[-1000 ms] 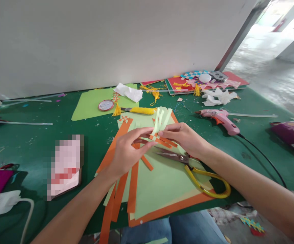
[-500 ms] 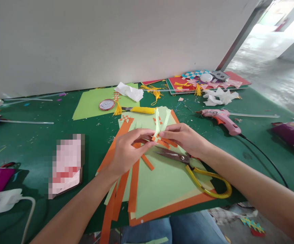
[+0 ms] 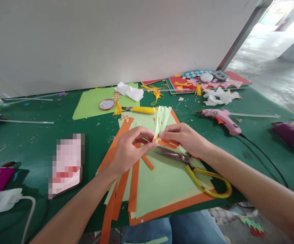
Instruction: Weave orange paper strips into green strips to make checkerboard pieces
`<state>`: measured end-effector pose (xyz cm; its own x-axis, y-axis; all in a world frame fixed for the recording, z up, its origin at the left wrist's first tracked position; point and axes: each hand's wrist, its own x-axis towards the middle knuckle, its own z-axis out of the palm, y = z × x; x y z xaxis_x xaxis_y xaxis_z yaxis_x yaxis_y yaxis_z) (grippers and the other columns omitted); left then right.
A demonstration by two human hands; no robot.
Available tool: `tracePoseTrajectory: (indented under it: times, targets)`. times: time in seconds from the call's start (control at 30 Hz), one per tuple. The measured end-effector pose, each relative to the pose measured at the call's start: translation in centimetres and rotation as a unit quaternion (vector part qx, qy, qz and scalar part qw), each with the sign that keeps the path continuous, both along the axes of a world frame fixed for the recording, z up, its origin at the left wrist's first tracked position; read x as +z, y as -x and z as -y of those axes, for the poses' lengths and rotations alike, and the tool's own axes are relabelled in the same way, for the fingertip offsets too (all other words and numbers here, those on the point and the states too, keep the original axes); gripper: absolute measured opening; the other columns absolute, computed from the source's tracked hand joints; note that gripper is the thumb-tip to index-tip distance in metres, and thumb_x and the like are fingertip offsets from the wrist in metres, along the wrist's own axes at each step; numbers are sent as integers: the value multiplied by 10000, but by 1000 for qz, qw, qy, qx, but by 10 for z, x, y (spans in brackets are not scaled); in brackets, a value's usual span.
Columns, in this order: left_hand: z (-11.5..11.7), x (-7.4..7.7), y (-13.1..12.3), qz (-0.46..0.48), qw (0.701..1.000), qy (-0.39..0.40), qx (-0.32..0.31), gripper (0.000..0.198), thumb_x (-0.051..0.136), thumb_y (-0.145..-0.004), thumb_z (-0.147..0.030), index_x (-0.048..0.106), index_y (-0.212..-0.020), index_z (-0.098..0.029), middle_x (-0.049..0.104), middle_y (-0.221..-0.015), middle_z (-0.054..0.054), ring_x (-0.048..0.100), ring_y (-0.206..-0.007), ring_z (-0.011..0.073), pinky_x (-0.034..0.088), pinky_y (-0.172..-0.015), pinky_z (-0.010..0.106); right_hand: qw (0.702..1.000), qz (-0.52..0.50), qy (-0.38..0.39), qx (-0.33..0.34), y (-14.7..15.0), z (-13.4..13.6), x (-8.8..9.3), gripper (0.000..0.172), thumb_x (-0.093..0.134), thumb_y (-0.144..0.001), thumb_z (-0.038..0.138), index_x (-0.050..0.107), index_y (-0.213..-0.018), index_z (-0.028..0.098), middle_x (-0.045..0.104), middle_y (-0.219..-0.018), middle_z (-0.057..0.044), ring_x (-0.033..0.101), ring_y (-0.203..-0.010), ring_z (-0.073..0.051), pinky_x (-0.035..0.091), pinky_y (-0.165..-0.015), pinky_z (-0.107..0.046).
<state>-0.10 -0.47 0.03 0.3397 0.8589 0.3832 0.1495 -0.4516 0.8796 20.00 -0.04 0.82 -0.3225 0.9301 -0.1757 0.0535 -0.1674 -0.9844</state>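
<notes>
Item under inspection: a small woven patch (image 3: 159,138) of orange and light green paper, held just above the desk (image 3: 35,142) at the centre of the frame, between both hands. The left hand (image 3: 126,150) has its grip closed on the patch's left edge, thumb and fingertips pinched together. The right hand (image 3: 184,137) pinches the right edge in the same way, so neither grip shows any opening. The loose light green strips (image 3: 162,118) rise from the patch toward the top of the frame. A second ago they splayed out to the right, half a second ago they were drawn narrow, and now they stand bunched and nearly upright. Both hands have barely shifted. On this evidence the strips are being worked closer together at the woven edge (a judgement only, as the crossings are too small to count). Directly beneath lies a stack of green and orange sheets (image 3: 162,186), with loose orange strips (image 3: 134,179) along its left side. Yellow-handled scissors (image 3: 200,176) rest on the stack under the right wrist, untouched. Further right lies a pink glue gun (image 3: 220,118). Above the centre lies a yellow tassel (image 3: 141,110). At the upper right are finished woven pieces (image 3: 195,74).
</notes>
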Motion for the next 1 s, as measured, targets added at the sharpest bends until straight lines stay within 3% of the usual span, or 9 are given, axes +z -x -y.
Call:
tracePoseTrajectory:
  times: [0.6,0.83,1.0]
  targets:
    - [-1,-1,2,-45,998,-31,18,289,780,-739,-326,669,-981,-212,703,-853,21,689,-737,142,595,-714,235,999,44,-23,22,-1,0,5,363,736,-704,456,580,-552,166,406,-518,59,310,-493,-69,205,-465,-254]
    - [-1,-4,3,-46,997,-45,29,265,790,-728,-322,677,-938,-206,704,-823,13,684,-708,133,588,-691,218,999,39,-14,35,-3,1,6,370,730,-728,442,569,-547,163,388,-517,62,307,-503,-66,220,-482,-248]
    - [0,-3,3,-36,998,-41,35,255,792,-728,-289,670,-936,-205,697,-821,6,679,-710,127,579,-685,211,999,14,4,49,-5,1,7,331,699,-757,482,702,-670,162,621,-646,-2,477,-607,-107,340,-578,-256]
